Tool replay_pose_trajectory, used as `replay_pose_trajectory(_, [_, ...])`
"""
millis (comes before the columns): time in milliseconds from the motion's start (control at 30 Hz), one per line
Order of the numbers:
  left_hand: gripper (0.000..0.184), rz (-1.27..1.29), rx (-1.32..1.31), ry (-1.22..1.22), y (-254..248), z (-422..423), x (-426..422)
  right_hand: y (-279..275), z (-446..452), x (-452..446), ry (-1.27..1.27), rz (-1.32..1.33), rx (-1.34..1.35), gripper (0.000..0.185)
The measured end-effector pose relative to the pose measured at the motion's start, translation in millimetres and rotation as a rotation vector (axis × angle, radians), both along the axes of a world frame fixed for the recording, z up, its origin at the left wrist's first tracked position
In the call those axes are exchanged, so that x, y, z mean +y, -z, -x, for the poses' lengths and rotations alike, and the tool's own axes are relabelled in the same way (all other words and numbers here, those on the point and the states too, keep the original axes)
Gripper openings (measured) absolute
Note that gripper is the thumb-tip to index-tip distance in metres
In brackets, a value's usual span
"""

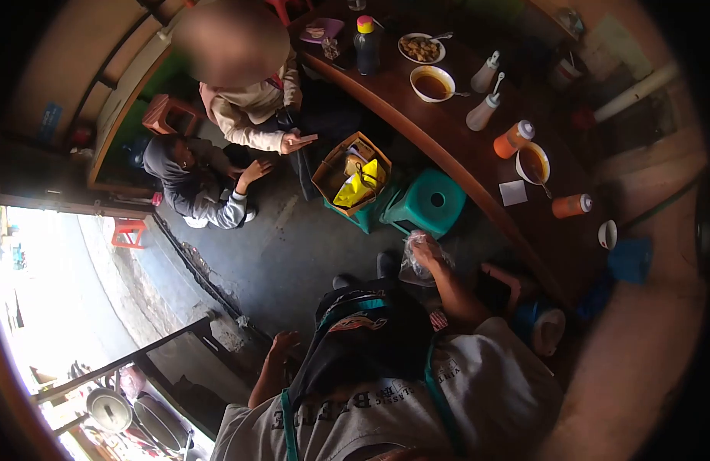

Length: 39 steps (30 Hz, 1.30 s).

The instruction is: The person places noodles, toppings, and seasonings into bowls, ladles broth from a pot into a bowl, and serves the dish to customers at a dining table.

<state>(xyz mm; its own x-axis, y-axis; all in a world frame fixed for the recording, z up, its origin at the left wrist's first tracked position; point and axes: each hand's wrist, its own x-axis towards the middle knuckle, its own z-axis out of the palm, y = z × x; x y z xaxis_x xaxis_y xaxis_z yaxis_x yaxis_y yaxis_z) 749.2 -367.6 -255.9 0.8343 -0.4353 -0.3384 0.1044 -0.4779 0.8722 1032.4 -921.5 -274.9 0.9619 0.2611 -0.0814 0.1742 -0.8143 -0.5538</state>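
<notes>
My right hand [426, 251] is closed on the top of a clear plastic bag [416, 269], which hangs just in front of the green stool [434, 201]. What the bag holds is too unclear to tell. Lower down on the left side, my left hand [286, 343] is beside my dark apron [355, 330], away from any object; its fingers are small and dim. A cardboard box [318, 183] with a yellow packet [358, 184] inside stands on another green stool [359, 218], beyond my right hand.
A long brown table [478, 184] on the right bears bowls of soup, sauce bottles and a dark bottle [367, 52]. Two people sit at the upper left, one holding a phone [302, 140]. Red stools, a metal pot [109, 409] and a counter edge [124, 367] stand at the left.
</notes>
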Motion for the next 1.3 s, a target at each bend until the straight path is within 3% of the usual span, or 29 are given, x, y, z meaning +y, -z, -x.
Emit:
replay_pose_trajectory(67, [0.038,0.097,0.251,-0.201,2.0,-2.4,-5.4,0.5,11.8,-6.3,-0.066,0.171,-0.116,0.016])
replay_pose_trajectory(100, [0.034,0.096,0.283,-0.241,2.1,-7.7,-10.9,38.0,17.6,-18.7,-0.066,0.13,-0.052,0.022])
replay_pose_trajectory(200, [0.031,0.201,0.632,-0.611,-24.2,-38.1,-51.5,-1.5,20.3,-14.2,-0.217,0.495,0.095,0.024])
replay_pose_trajectory(233, [0.032,0.255,0.784,-0.775,-39.1,-48.5,-64.8,20.0,22.8,-20.7,-0.175,0.41,0.013,0.023])
replay_pose_trajectory(300, [0.033,0.18,0.781,-0.756,-33.8,-56.0,-75.8,85.3,26.4,-37.6,-0.087,0.233,-0.151,0.02])
replay_pose_trajectory(333, [0.033,0.145,0.778,-0.747,-23.9,-57.1,-80.3,78.0,20.1,-39.8,-0.128,0.222,-0.184,0.018])
replay_pose_trajectory(400, [0.033,0.062,0.522,-0.516,-10.2,-53.1,-83.4,37.7,6.9,-38.7,-0.212,0.201,-0.247,0.016])
replay_pose_trajectory(467, [0.032,0.048,0.589,-0.561,-21.1,-51.3,-94.0,36.8,-8.7,-38.4,-0.239,0.692,-0.785,0.016])
replay_pose_trajectory(533, [0.032,0.031,0.649,-0.615,-40.1,-38.0,-105.3,17.7,-20.7,-30.6,-0.326,0.883,-0.715,0.014])
replay_pose_trajectory(600, [0.032,0.032,0.682,-0.679,-53.8,-21.1,-113.7,-50.1,-46.2,-13.2,-0.47,0.775,-0.056,0.011])
replay_pose_trajectory(633, [0.032,0.036,0.694,-0.719,-61.7,-12.0,-117.1,-35.4,-53.5,-12.3,-0.297,0.467,-0.223,0.01])
replay_pose_trajectory(667, [0.032,0.043,0.709,-0.767,-65.1,-4.1,-119.1,-35.6,-61.0,-11.2,-0.332,0.427,-0.241,0.01])
replay_pose_trajectory(800, [0.032,0.081,0.743,-0.966,-82.8,31.5,-118.9,-59.8,-113.8,36.3,-0.603,0.482,-0.212,0.015])
replay_pose_trajectory(933, [0.031,0.131,0.749,-1.053,-81.8,57.3,-94.4,-115.8,-165.3,165.7,-0.86,0.591,-0.255,0.023])
replay_pose_trajectory(967, [0.031,0.141,0.747,-1.066,-82.0,64.5,-83.8,-112.5,-175.1,198.5,-0.915,0.607,-0.447,0.015])
replay_pose_trajectory(1033, [0.031,0.157,0.751,-1.077,-81.4,78.0,-60.6,-94.4,-184.2,277.4,-0.903,0.963,-1.229,0.004])
replay_pose_trajectory(1067, [0.031,0.164,0.747,-1.084,-81.2,86.3,-45.6,-89.5,-184.0,319.0,-0.869,1.0,-1.391,0.009])
replay_pose_trajectory(1133, [0.031,0.17,0.742,-1.113,-82.5,112.2,-11.8,-107.7,-160.8,398.4,-0.973,0.373,-0.765,0.023])
replay_pose_trajectory(1200, [0.031,0.178,0.737,-1.159,-87.0,143.4,24.9,-122.7,-119.5,449.9,-0.991,0.079,-0.739,0.02])
replay_pose_trajectory(1233, [0.031,0.185,0.738,-1.179,-90.1,155.4,42.9,-81.9,-100.2,469.5,-0.92,0.044,-0.572,0.017])
replay_pose_trajectory(1300, [0.03,0.199,0.752,-1.202,-101.7,166.7,80.8,-7.0,-59.6,475.2,-1.074,0.389,-0.692,0.016])
